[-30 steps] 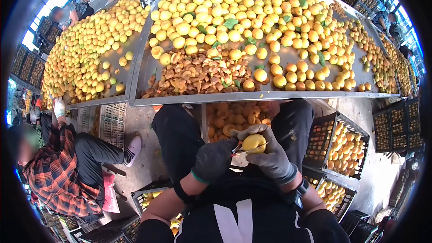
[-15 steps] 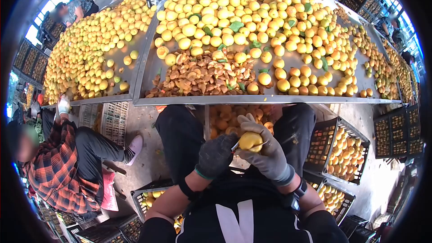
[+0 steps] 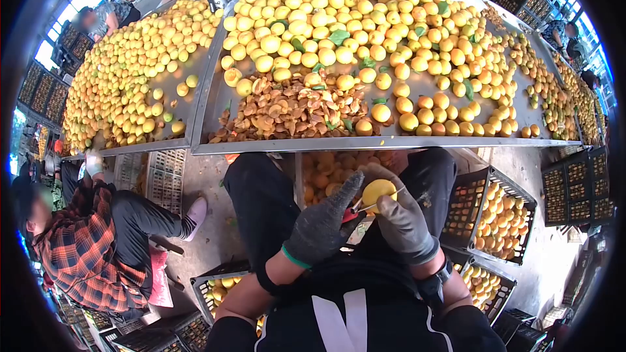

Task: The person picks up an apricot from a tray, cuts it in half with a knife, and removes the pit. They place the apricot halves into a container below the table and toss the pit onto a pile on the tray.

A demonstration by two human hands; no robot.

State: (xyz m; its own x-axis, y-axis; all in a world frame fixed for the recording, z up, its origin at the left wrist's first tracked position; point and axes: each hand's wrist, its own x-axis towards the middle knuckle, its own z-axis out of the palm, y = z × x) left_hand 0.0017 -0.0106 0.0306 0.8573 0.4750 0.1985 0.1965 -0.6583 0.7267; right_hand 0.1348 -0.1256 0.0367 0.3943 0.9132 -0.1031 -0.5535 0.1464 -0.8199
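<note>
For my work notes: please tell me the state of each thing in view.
Left hand: gloved, holding a small knife.
Right hand: gloved, gripping a yellow fruit.
Table: heaped with whole fruit, pits at the front.
Crate: holds cut fruit.

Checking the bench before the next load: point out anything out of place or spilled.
Nothing looks spilled. The brown heap of scraps at the table's front edge is the only oddity among the whole yellow fruit. The left hand holds a small blade against the fruit in the right hand.
</note>
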